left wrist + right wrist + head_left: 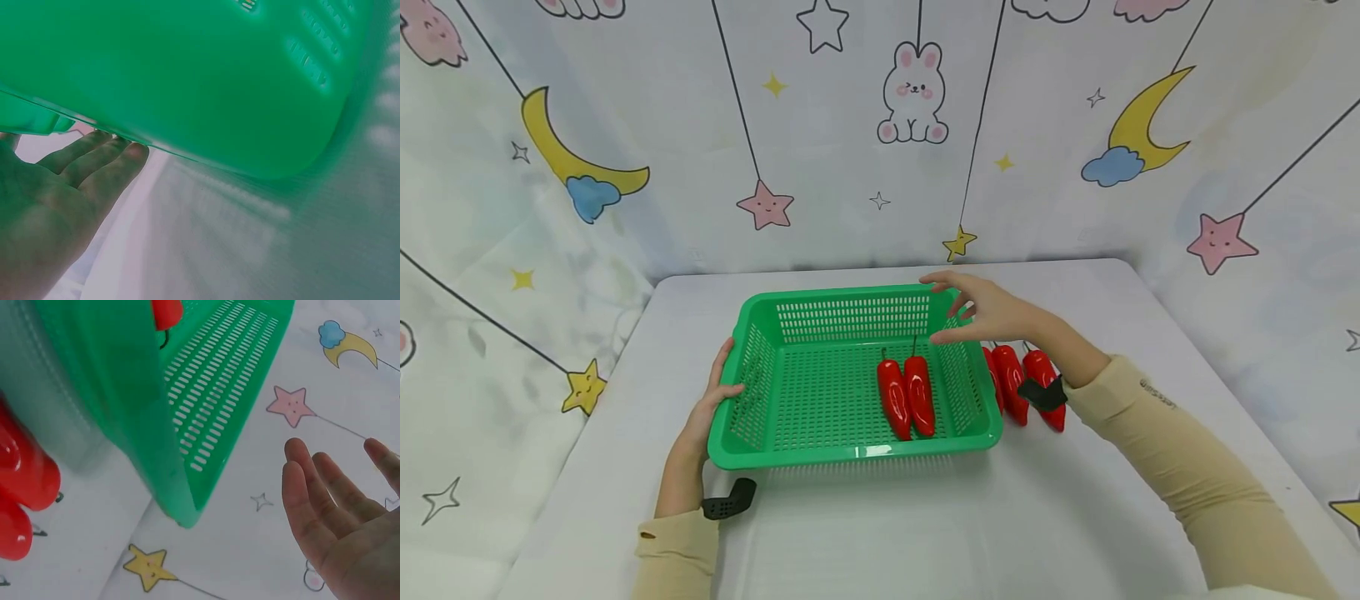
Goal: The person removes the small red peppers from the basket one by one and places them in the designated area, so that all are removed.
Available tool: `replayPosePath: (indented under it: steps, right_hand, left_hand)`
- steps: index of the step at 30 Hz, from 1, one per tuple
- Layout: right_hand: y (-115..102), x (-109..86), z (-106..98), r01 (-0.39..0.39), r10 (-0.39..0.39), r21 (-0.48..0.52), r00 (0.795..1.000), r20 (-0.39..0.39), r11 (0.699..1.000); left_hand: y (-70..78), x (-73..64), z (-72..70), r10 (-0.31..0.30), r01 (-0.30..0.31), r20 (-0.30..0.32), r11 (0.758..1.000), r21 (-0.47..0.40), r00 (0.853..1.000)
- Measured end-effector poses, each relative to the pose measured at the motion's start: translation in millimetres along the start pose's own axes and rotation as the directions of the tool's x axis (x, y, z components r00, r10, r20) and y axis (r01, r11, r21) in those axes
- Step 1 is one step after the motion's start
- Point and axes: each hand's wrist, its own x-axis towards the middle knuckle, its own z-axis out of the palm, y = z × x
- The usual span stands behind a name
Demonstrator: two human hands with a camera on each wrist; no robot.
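A green plastic basket [835, 457] with slotted walls sits on the white table. Inside it, toward the right, lie two red chili peppers [893, 402] side by side, stems pointing to the back. My left hand [706, 408] grips the basket's left side, thumb over the rim and fingers along the outer wall; the left wrist view shows those fingers [115, 169] against the green plastic. Above the back right corner of the basket hovers my right hand [981, 307], fingers spread and loosely bent. Nothing is in its palm [356, 550] in the right wrist view.
Several more red peppers [1011, 383] lie on the table [1075, 500] just right of the basket, below my right wrist. Behind the table hangs a pale curtain [850, 167] printed with moons, stars and a rabbit.
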Motion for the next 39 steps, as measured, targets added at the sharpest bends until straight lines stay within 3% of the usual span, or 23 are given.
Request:
replayPosePath:
  steps: [9, 23, 30, 39]
  right_hand:
    - [-8.6, 12.2, 12.5, 0.027, -0.027, -0.024, 0.999, 0.033, 0.999]
    - [-18.2, 29.4, 36.1, -0.002, 0.009, -0.056, 0.992, 0.13, 0.998]
    - [-14.6, 39.1, 52.7, -0.014, 0.029, -0.081, 0.981, 0.193, 0.997]
    - [-9.6, 45.9, 67.3, 0.006, 0.024, -0.136, 0.977, 0.214, 0.991]
  left_hand:
    - [0.7, -0.8, 1.2, -0.016, 0.016, -0.001, 1.0, -0.006, 1.0]
    - [0.7, -0.8, 0.4, -0.025, 0.025, -0.002, 1.0, 0.001, 1.0]
    - [0.1, -0.7, 0.3, -0.026, 0.026, -0.001, 1.0, 0.003, 1.0]
    - [0.4, -0.5, -0.3, -0.033, 0.033, -0.005, 0.999, 0.012, 0.999]
